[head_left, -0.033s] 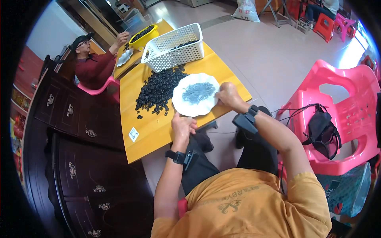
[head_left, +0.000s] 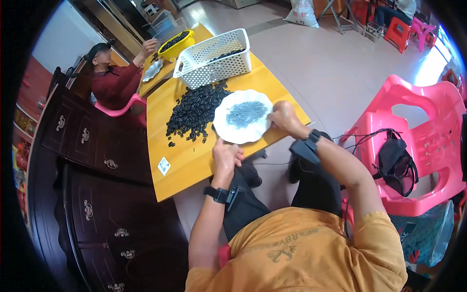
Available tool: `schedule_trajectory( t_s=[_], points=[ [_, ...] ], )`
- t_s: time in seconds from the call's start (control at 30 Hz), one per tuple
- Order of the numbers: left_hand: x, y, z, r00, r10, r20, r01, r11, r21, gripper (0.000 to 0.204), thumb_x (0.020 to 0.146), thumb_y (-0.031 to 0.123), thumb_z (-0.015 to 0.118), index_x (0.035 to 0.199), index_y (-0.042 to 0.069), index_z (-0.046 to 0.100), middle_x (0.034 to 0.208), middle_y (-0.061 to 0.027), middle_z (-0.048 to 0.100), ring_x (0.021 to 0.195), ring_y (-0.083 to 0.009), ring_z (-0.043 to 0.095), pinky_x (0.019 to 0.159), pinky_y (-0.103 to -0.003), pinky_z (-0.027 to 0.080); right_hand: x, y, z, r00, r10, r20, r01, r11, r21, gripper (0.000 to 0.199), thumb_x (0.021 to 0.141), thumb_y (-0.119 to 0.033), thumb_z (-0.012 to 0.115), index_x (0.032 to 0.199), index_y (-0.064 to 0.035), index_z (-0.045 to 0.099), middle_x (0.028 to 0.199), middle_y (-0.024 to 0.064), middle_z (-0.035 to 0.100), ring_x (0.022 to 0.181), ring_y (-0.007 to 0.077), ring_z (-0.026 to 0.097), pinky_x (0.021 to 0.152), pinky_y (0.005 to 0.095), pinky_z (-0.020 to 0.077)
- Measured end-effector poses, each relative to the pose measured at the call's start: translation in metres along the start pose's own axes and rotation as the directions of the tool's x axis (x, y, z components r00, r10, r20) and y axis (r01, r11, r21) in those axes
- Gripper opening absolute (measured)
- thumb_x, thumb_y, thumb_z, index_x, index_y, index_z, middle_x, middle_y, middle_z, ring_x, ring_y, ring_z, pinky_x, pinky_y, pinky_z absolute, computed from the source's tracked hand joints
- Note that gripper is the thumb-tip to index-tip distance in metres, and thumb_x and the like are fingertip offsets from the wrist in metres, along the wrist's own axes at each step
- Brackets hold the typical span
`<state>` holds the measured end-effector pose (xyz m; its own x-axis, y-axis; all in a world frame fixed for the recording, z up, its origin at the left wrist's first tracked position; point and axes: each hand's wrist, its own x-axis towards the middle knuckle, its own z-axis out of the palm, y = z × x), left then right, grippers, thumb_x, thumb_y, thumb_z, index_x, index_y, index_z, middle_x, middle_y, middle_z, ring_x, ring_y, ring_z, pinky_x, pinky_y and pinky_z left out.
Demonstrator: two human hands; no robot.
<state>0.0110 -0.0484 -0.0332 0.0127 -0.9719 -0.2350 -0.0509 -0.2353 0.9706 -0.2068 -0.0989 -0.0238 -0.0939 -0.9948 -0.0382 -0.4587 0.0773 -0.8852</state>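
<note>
A white scallop-edged plate (head_left: pixel 222 130) rests near the right corner of the yellow table. Thin grey metal pins (head_left: pixel 245 113) form a loose heap in its middle. My right hand (head_left: pixel 286 117) pinches the plate's right rim between thumb and fingers. Just below the near rim is my left hand (head_left: pixel 226 156), its fingers curled in and its thumb close to the edge; what lies within the fingers is hidden. Beyond the plate and to its left spreads a pile of small black plastic pieces (head_left: pixel 194 109).
A white perforated basket (head_left: pixel 209 73) with black pieces stands behind the pile. Further back are a yellow basin (head_left: pixel 170 52), another white plate (head_left: pixel 152 71) and a seated person (head_left: pixel 114 80). Dark drawers (head_left: pixel 97 141) flank the left; a pink chair (head_left: pixel 384 131) holding a black bag (head_left: pixel 395 158) is right.
The plate has shifted slightly to the right, and both my hands have moved a little the same way.
</note>
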Motion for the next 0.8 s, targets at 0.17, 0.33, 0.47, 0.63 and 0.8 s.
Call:
schedule_trajectory(
  t_s=[0.17,0.33,0.47,0.63,0.8],
  points=[
    [0.019,0.013,-0.012,0.991,0.134,0.014,-0.133,0.947,0.292,0.034,0.083,0.004,0.049,0.116,-0.004,0.053,0.062,-0.0101,0.059,0.044,-0.0162,0.053,0.041,-0.027,0.042,0.013,0.007,-0.032,0.998,0.061,0.011,-0.062,0.994,0.093,0.014,0.073,-0.005,0.061,0.076,0.0085,0.059,0.055,0.0088,0.057,0.045,0.0142,0.054,0.042,0.0268,0.0415],
    [0.101,0.075,-0.019,0.598,0.734,0.321,-0.601,0.146,0.786,0.031,0.076,0.001,0.053,0.106,0.005,0.06,0.091,-0.0118,0.064,0.081,-0.0295,0.057,0.074,-0.036,0.046,0.014,0.004,-0.041,0.998,0.059,0.026,-0.062,0.981,0.186,0.011,0.073,-0.002,0.062,0.071,0.0081,0.059,0.054,0.0093,0.058,0.045,0.014,0.058,0.04,0.0252,0.0441],
    [0.188,0.074,-0.023,0.6,0.626,0.499,-0.697,0.103,0.709,0.029,0.075,-0.003,0.055,0.101,0.005,0.062,0.107,-0.0102,0.061,0.098,-0.0282,0.053,0.086,-0.036,0.043,0.023,0.003,-0.04,0.995,0.075,0.068,-0.087,0.974,0.207,0.011,0.073,-0.001,0.062,0.074,0.0091,0.058,0.057,0.0098,0.059,0.045,0.0136,0.057,0.04,0.0236,0.044],
    [0.246,0.063,-0.016,0.562,0.495,0.663,-0.745,-0.046,0.666,0.031,0.08,0.016,0.06,0.11,0.008,0.058,0.12,-0.0114,0.054,0.114,-0.0279,0.046,0.092,-0.039,0.038,0.033,0.002,-0.05,0.959,0.24,0.148,-0.276,0.909,0.313,0.012,0.071,0.0,0.063,0.079,0.0075,0.057,0.061,0.0093,0.06,0.045,0.0118,0.055,0.04,0.0225,0.0411],
    [0.258,0.067,-0.017,0.631,0.415,0.655,-0.705,-0.045,0.708,0.035,0.085,0.026,0.054,0.117,0.011,0.055,0.124,-0.01,0.051,0.113,-0.0267,0.046,0.09,-0.039,0.036,0.042,0.002,-0.051,0.941,0.271,0.205,-0.333,0.856,0.395,0.014,0.07,-0.002,0.065,0.079,0.0038,0.056,0.059,0.004,0.055,0.043,0.0078,0.05,0.04,0.0205,0.0347]
  ],
)
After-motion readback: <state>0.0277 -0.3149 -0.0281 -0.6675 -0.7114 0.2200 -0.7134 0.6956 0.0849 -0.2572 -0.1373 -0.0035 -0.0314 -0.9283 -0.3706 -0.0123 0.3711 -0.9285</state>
